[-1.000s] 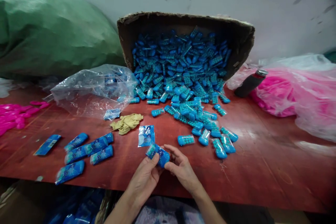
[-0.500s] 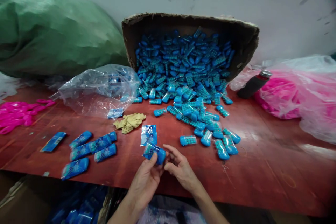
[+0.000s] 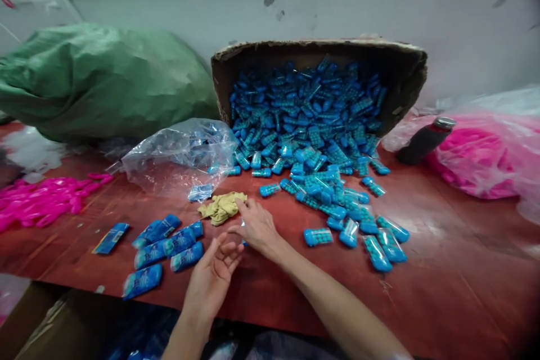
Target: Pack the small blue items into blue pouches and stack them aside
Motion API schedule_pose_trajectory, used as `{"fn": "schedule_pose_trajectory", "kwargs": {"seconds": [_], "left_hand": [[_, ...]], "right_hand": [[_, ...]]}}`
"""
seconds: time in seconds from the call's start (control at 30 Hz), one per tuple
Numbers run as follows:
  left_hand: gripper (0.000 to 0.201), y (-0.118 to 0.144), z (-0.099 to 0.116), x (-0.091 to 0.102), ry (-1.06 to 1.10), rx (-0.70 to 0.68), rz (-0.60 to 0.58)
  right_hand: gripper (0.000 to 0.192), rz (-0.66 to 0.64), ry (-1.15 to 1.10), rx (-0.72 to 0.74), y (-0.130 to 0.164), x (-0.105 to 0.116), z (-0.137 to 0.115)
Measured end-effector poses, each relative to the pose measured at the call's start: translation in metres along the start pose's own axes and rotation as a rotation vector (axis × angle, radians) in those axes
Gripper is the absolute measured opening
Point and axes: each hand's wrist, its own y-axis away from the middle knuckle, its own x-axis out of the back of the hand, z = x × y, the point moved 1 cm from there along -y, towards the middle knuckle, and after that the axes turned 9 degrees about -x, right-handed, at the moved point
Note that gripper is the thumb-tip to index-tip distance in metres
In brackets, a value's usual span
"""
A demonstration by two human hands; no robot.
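Now the blue pack that both hands held a second ago is gone from them. The right hand (image 3: 255,225) reaches to twelve o'clock, fingers narrow on the sleeves, beside the rag (image 3: 222,206); the left hand (image 3: 213,273) hovers, fingers wide and empty, near the packed row (image 3: 169,244) at nine o'clock on the desk (image 3: 442,270).

Print on blue packs (image 3: 162,247) too blurry to read.

Yellow rag (image 3: 222,206), crumpled, flat on table (image 3: 442,247), touching right hand (image 3: 255,225); blue packets (image 3: 169,244) lying leftward.
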Motion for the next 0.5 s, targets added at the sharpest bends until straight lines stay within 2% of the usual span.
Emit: {"fn": "schedule_pose_trajectory", "kwargs": {"seconds": [0.07,0.17,0.23,0.33,0.4,0.5], "left_hand": [[0.014,-0.001,-0.008,0.003,-0.074,-0.044,-0.009],[0.013,-0.005,-0.010,0.012,-0.136,-0.096,-0.024],[0.015,-0.008,-0.011,0.017,-0.171,-0.094,-0.011],[0.021,-0.014,-0.015,0.019,-0.266,-0.124,0.024],[0.026,-0.019,-0.016,0.015,-0.393,-0.261,0.056],[0.034,-0.033,-0.013,0.005,-0.701,-0.653,0.095]], "right_hand": [[0.061,-0.018,0.072,-0.021,-0.026,-0.012,-0.007],[0.041,-0.048,0.093,0.005,-0.051,-0.027,-0.007],[0.029,-0.068,0.101,0.028,-0.057,-0.031,-0.002],[0.024,-0.085,0.117,0.036,-0.057,-0.028,0.011],[0.027,-0.083,0.128,0.027,-0.052,-0.020,0.020],[0.035,-0.066,0.142,0.014,-0.036,-0.003,0.031]]}}
